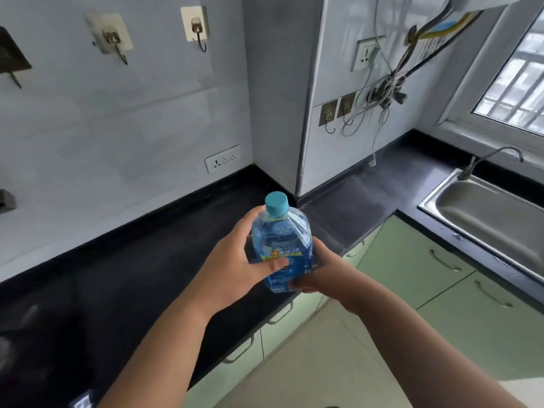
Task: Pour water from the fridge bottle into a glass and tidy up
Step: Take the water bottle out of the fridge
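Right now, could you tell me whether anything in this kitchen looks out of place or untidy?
The loose cables on the wall right of the corner hang in a tangle, one white lead dangling to the black counter. Otherwise nothing: the bottle is upright and capped, held by the left hand and right hand.

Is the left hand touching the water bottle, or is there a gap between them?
Touching. In the head view, the left hand wraps the water bottle, its thumb lying across the label and its fingers behind the shoulder.
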A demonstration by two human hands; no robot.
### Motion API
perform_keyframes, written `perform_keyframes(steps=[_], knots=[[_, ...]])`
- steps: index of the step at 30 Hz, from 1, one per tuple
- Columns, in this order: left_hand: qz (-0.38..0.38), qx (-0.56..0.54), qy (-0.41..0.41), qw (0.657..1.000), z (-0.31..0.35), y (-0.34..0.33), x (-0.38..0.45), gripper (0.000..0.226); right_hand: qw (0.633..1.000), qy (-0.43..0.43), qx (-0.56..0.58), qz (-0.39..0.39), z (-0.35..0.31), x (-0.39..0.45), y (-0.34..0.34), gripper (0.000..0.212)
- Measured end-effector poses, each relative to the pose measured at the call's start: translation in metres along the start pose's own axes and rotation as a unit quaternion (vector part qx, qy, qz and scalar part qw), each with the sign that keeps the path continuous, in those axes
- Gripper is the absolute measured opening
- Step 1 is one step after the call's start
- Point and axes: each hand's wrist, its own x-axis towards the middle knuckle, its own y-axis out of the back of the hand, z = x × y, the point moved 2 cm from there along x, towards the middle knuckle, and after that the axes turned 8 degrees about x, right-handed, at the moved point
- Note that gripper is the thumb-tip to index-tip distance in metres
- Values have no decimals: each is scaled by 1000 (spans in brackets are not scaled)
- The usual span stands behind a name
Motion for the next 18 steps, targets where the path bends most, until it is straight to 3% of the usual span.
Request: perform_keyframes(steps=[7,18], knots=[[56,5,58,997,-32,26,36,85,998,7,-13,-62,-22,79,-8,91],[200,41,192,960,-71,30,70,80,966,72,-186,-164,-58,192,-17,92]])
